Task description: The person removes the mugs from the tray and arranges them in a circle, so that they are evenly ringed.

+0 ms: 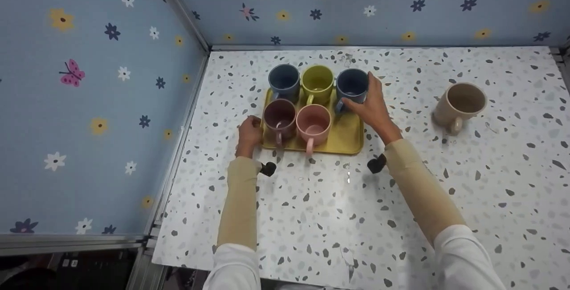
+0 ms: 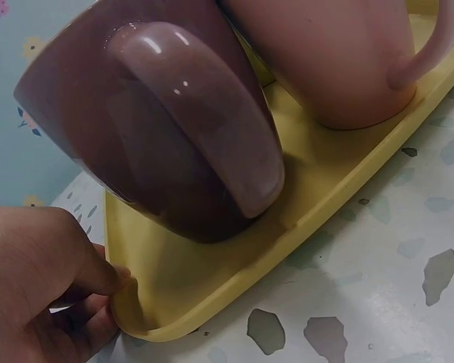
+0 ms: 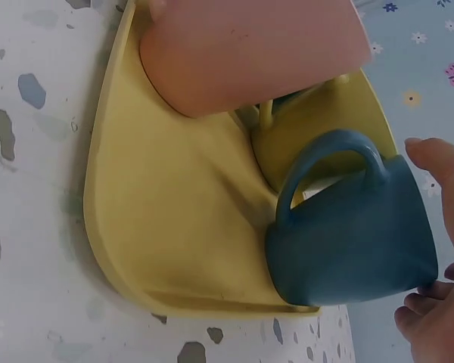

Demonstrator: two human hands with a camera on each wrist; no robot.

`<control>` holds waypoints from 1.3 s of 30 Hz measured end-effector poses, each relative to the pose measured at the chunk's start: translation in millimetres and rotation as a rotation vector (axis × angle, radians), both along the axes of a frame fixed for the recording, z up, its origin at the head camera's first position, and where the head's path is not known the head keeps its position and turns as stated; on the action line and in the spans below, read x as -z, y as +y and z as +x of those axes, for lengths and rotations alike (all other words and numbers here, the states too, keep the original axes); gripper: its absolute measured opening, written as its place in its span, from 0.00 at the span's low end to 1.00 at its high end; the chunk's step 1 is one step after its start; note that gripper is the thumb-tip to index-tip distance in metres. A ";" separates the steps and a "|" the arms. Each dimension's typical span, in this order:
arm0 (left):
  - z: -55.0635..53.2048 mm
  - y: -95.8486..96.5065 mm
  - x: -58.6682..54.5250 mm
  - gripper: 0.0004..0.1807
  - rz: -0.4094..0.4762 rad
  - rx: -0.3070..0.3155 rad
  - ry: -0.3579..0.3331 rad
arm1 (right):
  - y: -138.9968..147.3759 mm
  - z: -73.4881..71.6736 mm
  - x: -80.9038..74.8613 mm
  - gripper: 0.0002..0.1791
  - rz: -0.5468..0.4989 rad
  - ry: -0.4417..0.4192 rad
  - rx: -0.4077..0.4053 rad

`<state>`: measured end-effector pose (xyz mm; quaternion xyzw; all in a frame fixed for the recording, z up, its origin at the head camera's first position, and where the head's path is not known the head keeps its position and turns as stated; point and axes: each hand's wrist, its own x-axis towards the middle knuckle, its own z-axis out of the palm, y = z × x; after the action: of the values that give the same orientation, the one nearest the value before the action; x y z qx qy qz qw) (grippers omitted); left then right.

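Observation:
My right hand spans the blue mug at the back right of the yellow tray, thumb on the near side and fingers on the right. In the right wrist view, the fingers touch the mug's side near its rim. At the tray's front left, my left hand pinches the rim, thumb against it. Beside that hand stands a maroon mug, with a pink mug to its right. Behind them are a second blue mug and a yellow-green mug.
A beige mug stands apart on the speckled table, to the right of the tray. Blue flowered panels rise along the table's back and left sides. The front right part of the tray holds no mug.

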<state>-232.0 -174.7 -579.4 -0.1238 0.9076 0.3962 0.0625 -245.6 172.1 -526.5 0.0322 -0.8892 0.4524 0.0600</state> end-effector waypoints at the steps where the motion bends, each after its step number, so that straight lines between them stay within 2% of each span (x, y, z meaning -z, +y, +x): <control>1: 0.0 0.0 0.4 0.15 -0.001 0.000 0.001 | -1.7 -0.3 0.1 0.59 0.001 -0.007 0.002; 9: -1.9 -0.3 3.7 0.15 0.004 -0.010 0.000 | -11.0 -5.8 0.7 0.62 0.025 -0.050 0.067; 16: -0.2 -0.1 1.7 0.15 0.037 -0.017 -0.016 | -18.8 -8.1 2.9 0.65 0.020 -0.092 0.143; 22: 0.5 0.0 1.3 0.15 0.063 -0.026 -0.024 | -20.3 -9.0 4.8 0.61 -0.010 -0.060 0.182; 30: -0.1 -0.5 1.9 0.15 0.040 -0.019 -0.023 | -15.8 -2.0 10.2 0.58 -0.107 0.045 0.182; 35: -0.6 -0.2 0.4 0.13 0.018 -0.007 -0.035 | -8.6 7.2 -0.8 0.59 -0.144 0.068 0.155; 39: -0.4 -0.5 -0.8 0.14 0.001 -0.006 -0.028 | -2.6 12.6 -11.2 0.58 -0.124 0.087 0.106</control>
<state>-232.5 -175.2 -578.5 -0.1320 0.9061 0.3952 0.0740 -233.0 169.5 -515.3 0.0010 -0.8565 0.5009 0.1243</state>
